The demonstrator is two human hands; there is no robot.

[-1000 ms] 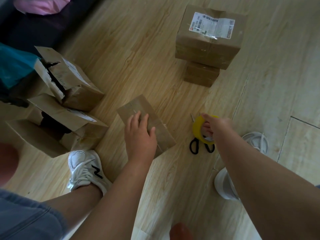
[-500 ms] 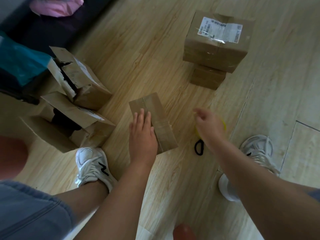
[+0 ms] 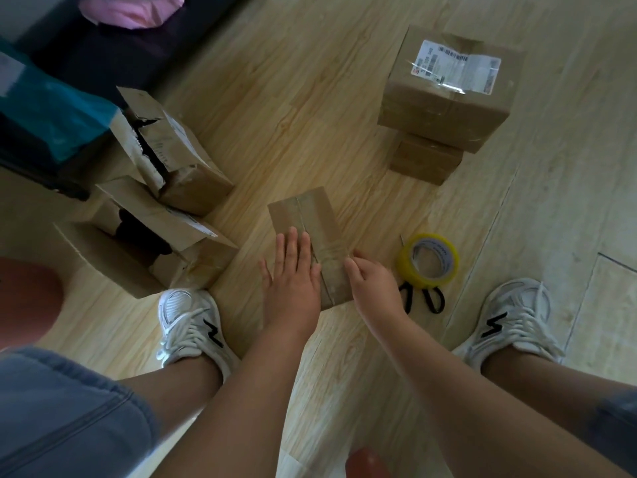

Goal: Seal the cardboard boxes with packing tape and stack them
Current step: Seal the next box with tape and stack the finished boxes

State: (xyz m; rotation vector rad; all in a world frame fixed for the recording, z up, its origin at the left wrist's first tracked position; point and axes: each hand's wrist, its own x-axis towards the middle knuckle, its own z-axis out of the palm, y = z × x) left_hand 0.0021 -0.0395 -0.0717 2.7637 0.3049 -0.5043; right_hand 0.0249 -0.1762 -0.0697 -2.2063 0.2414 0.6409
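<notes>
Left hand (image 3: pixel 293 277) is lying flat, fingers straight, pressing the small cardboard box (image 3: pixel 303 215) between the feet. Right hand (image 3: pixel 374 288) is touching its three-o'clock edge with bent fingers; whether it is gripping, I cannot tell. Glossy tape is crossing the matte lid, so sealing looks nearly finished. Next, I'd guess, comes lifting it squarely onto the two-box stack (image 3: pixel 448 108) at one o'clock.

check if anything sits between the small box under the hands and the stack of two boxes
Nothing visible does: only bare wooden floor lies between the small box and the stack. The tape roll and scissors lie to the box's right, off that line. The left hand and right hand rest on the box.
</notes>
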